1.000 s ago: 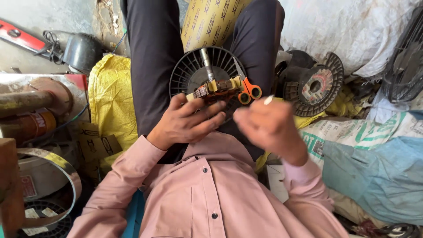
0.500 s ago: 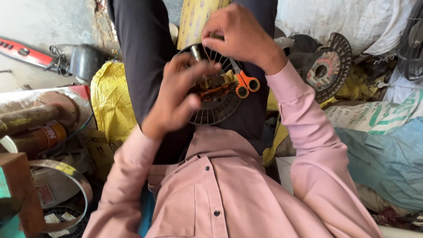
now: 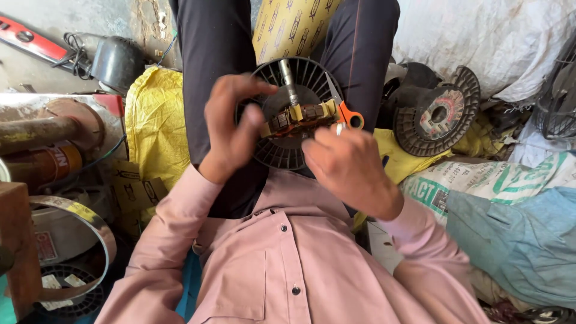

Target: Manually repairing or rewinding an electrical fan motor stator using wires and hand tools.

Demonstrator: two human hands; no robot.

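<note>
I am steadying a motor armature (image 3: pixel 298 117) on my lap, over a black ribbed spool (image 3: pixel 273 153) that is lying across my thighs. The armature's long axis is running from about 8 o'clock to 2 o'clock, while its steel shaft (image 3: pixel 290 84) is pointing up toward 12 o'clock. My left hand (image 3: pixel 231 129) is sitting at the armature's 9 o'clock end, grip spread, the thumb reaching toward the top edge and the fingers loosely curled beside the windings. My right hand (image 3: pixel 348 168) is lying at 5 o'clock from the armature, grip pressed together on something small and pale at the fingertips; I cannot tell what it is. Orange-handled scissors (image 3: pixel 343 111) are resting at the 3 o'clock end, just beside my right knuckles. The right hand is nearer the scissors, the left nearer the windings.
</note>
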